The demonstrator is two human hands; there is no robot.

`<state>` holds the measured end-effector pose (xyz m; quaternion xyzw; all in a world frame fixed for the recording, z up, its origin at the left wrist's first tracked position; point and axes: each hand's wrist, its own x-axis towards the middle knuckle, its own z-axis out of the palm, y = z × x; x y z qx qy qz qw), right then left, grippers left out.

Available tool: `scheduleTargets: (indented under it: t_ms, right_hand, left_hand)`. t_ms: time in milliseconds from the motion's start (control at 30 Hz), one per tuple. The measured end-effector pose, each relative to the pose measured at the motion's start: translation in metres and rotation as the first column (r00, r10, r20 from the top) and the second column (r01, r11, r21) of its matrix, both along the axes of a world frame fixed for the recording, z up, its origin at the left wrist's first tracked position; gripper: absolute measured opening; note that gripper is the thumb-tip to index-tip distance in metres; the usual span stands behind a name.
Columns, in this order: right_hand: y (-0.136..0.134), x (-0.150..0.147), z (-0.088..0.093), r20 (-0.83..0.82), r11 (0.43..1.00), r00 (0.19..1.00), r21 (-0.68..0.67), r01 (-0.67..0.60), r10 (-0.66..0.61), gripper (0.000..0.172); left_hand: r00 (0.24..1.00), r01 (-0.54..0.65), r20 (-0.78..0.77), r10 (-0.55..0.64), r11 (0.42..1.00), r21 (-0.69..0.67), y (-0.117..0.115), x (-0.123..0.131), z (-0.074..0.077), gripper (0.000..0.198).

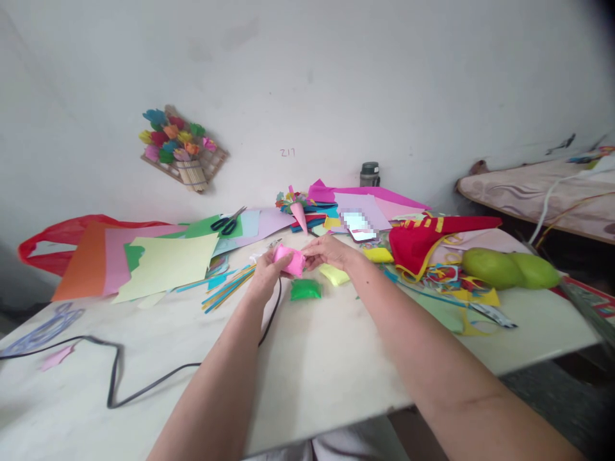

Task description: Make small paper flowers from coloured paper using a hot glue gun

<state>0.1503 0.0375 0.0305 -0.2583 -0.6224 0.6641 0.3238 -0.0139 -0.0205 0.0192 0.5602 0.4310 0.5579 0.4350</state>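
Between my two hands, above the middle of the table, is a small pink packet (289, 261) with a soft, shiny look. My left hand (265, 272) grips its left side, the thumb lying across the front. The fingers of my right hand (331, 250) pinch the packet's right end. Just below lies a green packet (306, 289), flat on the table. A pale yellow packet (334, 275) rests beside my right wrist, and a brighter yellow packet (378, 255) is further right.
Coloured paper sheets (168, 262) and dark-handled scissors (227, 222) lie at the left, near paper strips (229, 288). A black cable (115, 378) crosses the table. Behind my hands are a phone (359, 225) and a pink paper cone (298, 216). Green fruits (492, 267) sit at the right.
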Motion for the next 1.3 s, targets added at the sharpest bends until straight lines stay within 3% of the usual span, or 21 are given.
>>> scheduleTargets:
  t_ms: [400, 567, 700, 800, 867, 933, 1000, 1100, 1200, 1300]
  right_hand:
    - [-0.001, 0.000, 0.002, 0.049, 0.999, 0.999, 0.049, -0.019, 0.016, 0.012]
    - [-0.005, -0.001, 0.006, 0.162, 0.986, 0.984, 0.158, 0.050, -0.076, 0.009]
    - [-0.012, -0.010, 0.009, 0.316, 0.954, 0.925, 0.273, 0.127, -0.213, 0.003]
    - [-0.012, -0.018, 0.007, 0.420, 0.856, 0.807, 0.481, 0.189, -0.415, 0.005]
    - [-0.008, -0.019, 0.004, 0.394, 0.714, 0.713, 0.668, 0.212, -0.580, 0.006]
    - [-0.002, -0.016, 0.002, 0.319, 0.586, 0.645, 0.770, 0.250, -0.694, 0.004]
    - [0.003, -0.011, 0.001, 0.331, 0.639, 0.639, 0.691, 0.337, -0.694, 0.005]
    - [0.007, -0.004, 0.002, 0.259, 0.769, 0.750, 0.422, 0.480, -0.609, 0.011]
    - [0.005, -0.002, 0.004, 0.122, 0.853, 0.856, 0.232, 0.468, -0.502, 0.012]
    - [0.002, -0.002, 0.003, 0.018, 0.916, 0.920, 0.098, 0.388, -0.391, 0.003]
  left_hand:
    - [1.000, -0.011, -0.016, 0.010, 1.000, -0.025, 0.002, -0.001, -0.002, 0.035]
    - [0.999, -0.023, -0.040, 0.022, 0.999, -0.034, 0.002, -0.001, -0.002, 0.034]
    - [0.995, -0.039, -0.092, 0.038, 0.999, -0.011, 0.004, 0.001, -0.004, 0.032]
    - [0.986, -0.091, -0.139, 0.090, 0.996, 0.000, 0.005, 0.004, -0.004, 0.032]
    - [0.982, -0.127, -0.136, 0.128, 0.992, 0.013, 0.005, 0.005, -0.003, 0.033]
    - [0.984, -0.148, -0.094, 0.150, 0.989, 0.023, 0.004, 0.005, -0.001, 0.033]
    - [0.987, -0.158, -0.035, 0.159, 0.987, 0.022, 0.002, 0.003, 0.001, 0.033]
    - [0.986, -0.166, 0.023, 0.166, 0.986, 0.003, 0.001, 0.002, 0.001, 0.036]
    - [0.988, -0.146, 0.041, 0.147, 0.989, -0.027, 0.003, 0.001, 0.001, 0.040]
    - [0.991, -0.114, 0.061, 0.116, 0.993, -0.033, 0.004, 0.000, -0.001, 0.043]
